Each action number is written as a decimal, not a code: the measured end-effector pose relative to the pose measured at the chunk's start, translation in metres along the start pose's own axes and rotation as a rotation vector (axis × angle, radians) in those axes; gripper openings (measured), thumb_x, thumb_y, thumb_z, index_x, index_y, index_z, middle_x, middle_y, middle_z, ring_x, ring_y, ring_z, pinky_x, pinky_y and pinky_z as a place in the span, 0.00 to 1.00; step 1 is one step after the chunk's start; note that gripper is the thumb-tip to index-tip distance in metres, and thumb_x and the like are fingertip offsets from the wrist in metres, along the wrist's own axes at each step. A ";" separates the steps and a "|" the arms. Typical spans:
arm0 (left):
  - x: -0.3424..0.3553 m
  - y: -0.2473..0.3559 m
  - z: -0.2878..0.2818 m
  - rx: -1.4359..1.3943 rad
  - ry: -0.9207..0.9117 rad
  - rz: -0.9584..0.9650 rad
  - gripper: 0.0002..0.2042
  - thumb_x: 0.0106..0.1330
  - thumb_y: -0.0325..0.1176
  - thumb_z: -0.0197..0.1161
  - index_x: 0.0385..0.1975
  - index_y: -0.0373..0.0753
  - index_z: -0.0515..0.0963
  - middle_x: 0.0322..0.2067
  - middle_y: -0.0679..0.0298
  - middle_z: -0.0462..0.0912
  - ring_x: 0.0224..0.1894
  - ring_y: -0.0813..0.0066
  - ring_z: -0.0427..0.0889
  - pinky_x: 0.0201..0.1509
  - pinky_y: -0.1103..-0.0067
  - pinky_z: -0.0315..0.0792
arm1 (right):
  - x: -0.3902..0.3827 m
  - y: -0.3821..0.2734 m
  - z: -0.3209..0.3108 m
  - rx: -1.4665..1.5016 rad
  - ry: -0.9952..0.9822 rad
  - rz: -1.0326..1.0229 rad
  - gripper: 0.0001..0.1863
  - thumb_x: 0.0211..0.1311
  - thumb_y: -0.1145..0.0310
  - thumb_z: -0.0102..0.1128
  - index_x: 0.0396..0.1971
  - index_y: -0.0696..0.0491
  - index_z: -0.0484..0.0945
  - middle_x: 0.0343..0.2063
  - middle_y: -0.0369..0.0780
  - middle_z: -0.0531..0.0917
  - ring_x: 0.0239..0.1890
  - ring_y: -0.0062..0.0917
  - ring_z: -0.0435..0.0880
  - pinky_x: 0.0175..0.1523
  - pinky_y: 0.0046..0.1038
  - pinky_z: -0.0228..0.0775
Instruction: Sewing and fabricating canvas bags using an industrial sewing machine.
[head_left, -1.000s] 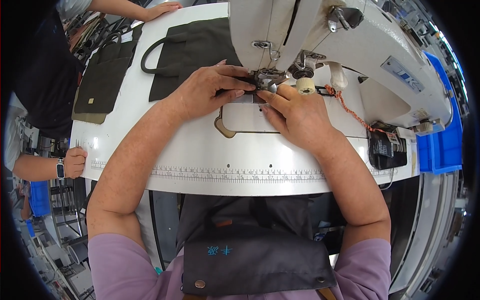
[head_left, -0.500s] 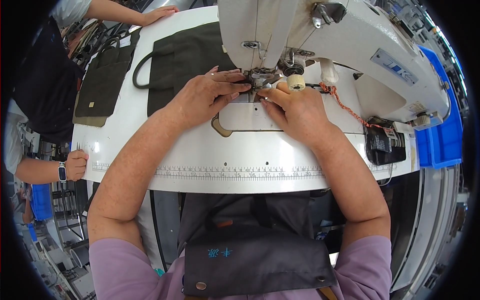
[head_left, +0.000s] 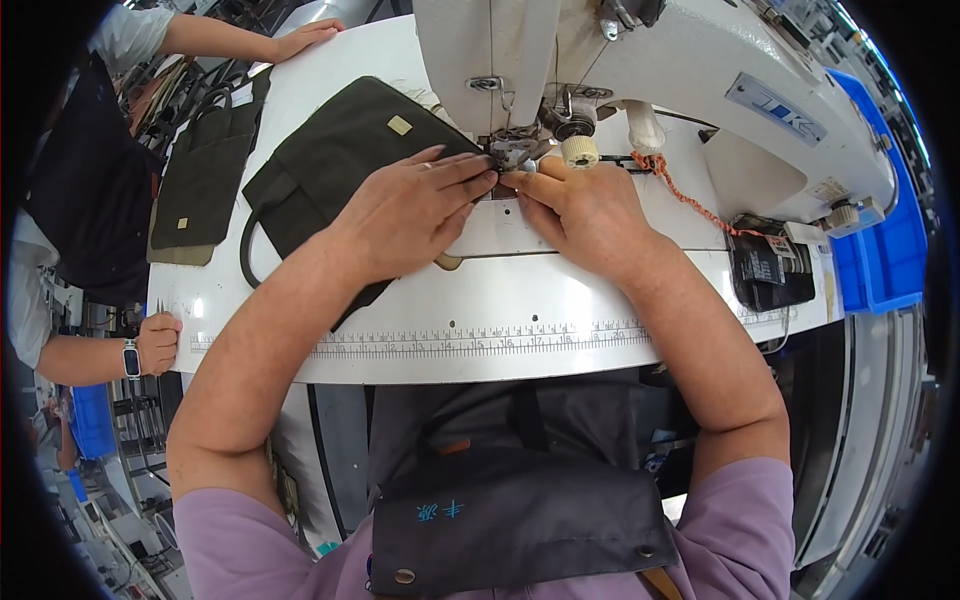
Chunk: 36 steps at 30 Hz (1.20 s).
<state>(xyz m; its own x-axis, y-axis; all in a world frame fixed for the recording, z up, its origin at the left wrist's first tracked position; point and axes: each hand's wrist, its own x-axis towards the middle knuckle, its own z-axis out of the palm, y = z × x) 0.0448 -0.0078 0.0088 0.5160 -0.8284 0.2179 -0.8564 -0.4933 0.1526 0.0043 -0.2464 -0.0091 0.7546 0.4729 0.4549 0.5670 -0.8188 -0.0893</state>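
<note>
A dark green fabric bag (head_left: 345,145) with a loop handle and a small pale label lies at a slant on the sewing machine's white table (head_left: 520,285). One corner of it reaches under the presser foot (head_left: 512,155) of the white sewing machine (head_left: 690,70). My left hand (head_left: 405,210) rests flat over the bag, fingers stretched toward the needle area. Right of the foot, my right hand (head_left: 595,215) has thumb and forefinger pinched close together; what lies between them is too small and hidden to make out.
A second dark bag (head_left: 205,165) lies at the table's left, near a co-worker's hand (head_left: 158,343) holding a small pointed metal tool. Another hand (head_left: 305,38) rests on the far left edge. A black pouch (head_left: 770,265), an orange cord (head_left: 690,205) and a blue bin (head_left: 875,250) are at the right.
The bag has turned about the needle, its outer end swinging toward me, and its pale label has come into view. Both my hands stay beside the presser foot.
</note>
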 end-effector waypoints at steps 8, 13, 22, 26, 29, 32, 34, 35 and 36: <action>0.000 -0.010 0.010 -0.168 0.049 -0.030 0.20 0.66 0.26 0.54 0.59 0.38 0.77 0.62 0.58 0.76 0.65 0.59 0.74 0.75 0.61 0.60 | -0.001 -0.001 0.001 0.002 0.020 0.024 0.11 0.60 0.62 0.62 0.41 0.45 0.87 0.24 0.38 0.81 0.28 0.32 0.85 0.31 0.36 0.75; -0.002 -0.008 0.012 -0.150 0.050 -0.042 0.20 0.68 0.26 0.53 0.60 0.39 0.76 0.62 0.58 0.76 0.66 0.59 0.73 0.75 0.60 0.59 | -0.001 -0.001 0.001 -0.005 0.029 0.013 0.11 0.61 0.62 0.62 0.41 0.46 0.87 0.24 0.38 0.81 0.26 0.33 0.85 0.30 0.36 0.75; -0.002 0.037 0.019 0.194 0.044 -0.195 0.20 0.71 0.32 0.52 0.61 0.34 0.73 0.60 0.48 0.76 0.65 0.58 0.73 0.72 0.59 0.63 | 0.000 -0.001 0.001 0.042 0.056 0.017 0.11 0.61 0.62 0.61 0.40 0.47 0.86 0.26 0.37 0.81 0.26 0.34 0.84 0.30 0.36 0.75; 0.000 0.028 0.009 0.129 0.021 -0.123 0.23 0.67 0.37 0.58 0.59 0.32 0.74 0.58 0.50 0.78 0.61 0.57 0.77 0.69 0.61 0.68 | -0.001 0.001 0.003 0.030 0.051 -0.012 0.11 0.60 0.63 0.61 0.40 0.47 0.86 0.26 0.36 0.80 0.27 0.34 0.84 0.31 0.37 0.75; -0.005 0.026 0.018 -0.046 0.171 -0.138 0.22 0.64 0.36 0.60 0.57 0.33 0.76 0.58 0.50 0.78 0.61 0.57 0.77 0.68 0.62 0.69 | 0.000 0.000 0.004 0.023 0.057 -0.006 0.11 0.60 0.63 0.61 0.40 0.47 0.86 0.26 0.36 0.80 0.27 0.34 0.84 0.31 0.37 0.75; 0.000 0.029 0.022 -0.079 0.169 -0.194 0.22 0.63 0.35 0.61 0.56 0.33 0.77 0.58 0.50 0.78 0.61 0.55 0.76 0.69 0.62 0.68 | -0.001 0.000 0.003 0.016 0.057 -0.003 0.11 0.60 0.63 0.61 0.40 0.47 0.86 0.25 0.36 0.80 0.27 0.34 0.84 0.31 0.37 0.75; 0.003 0.029 0.025 -0.068 0.192 -0.229 0.22 0.63 0.34 0.61 0.56 0.33 0.78 0.58 0.50 0.78 0.62 0.54 0.76 0.70 0.61 0.67 | -0.001 -0.001 0.002 0.010 0.059 0.002 0.11 0.60 0.63 0.62 0.40 0.47 0.86 0.26 0.36 0.80 0.27 0.34 0.84 0.31 0.37 0.75; 0.003 0.028 0.025 -0.066 0.192 -0.227 0.22 0.63 0.34 0.61 0.56 0.33 0.78 0.58 0.50 0.78 0.62 0.54 0.76 0.70 0.61 0.67 | -0.002 -0.002 0.002 0.012 0.060 0.008 0.10 0.60 0.63 0.62 0.39 0.47 0.86 0.26 0.36 0.80 0.27 0.34 0.84 0.31 0.37 0.75; 0.003 0.027 0.025 -0.079 0.202 -0.234 0.22 0.63 0.34 0.61 0.56 0.33 0.77 0.58 0.50 0.78 0.62 0.54 0.76 0.70 0.61 0.67 | -0.003 -0.003 0.001 0.015 0.062 0.013 0.10 0.59 0.63 0.62 0.38 0.47 0.87 0.26 0.36 0.80 0.27 0.34 0.84 0.32 0.37 0.75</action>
<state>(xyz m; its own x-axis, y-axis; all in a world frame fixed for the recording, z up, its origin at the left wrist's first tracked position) 0.0230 -0.0300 -0.0106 0.6988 -0.6218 0.3537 -0.7141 -0.6354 0.2937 0.0007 -0.2450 -0.0113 0.7405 0.4404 0.5077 0.5621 -0.8199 -0.1086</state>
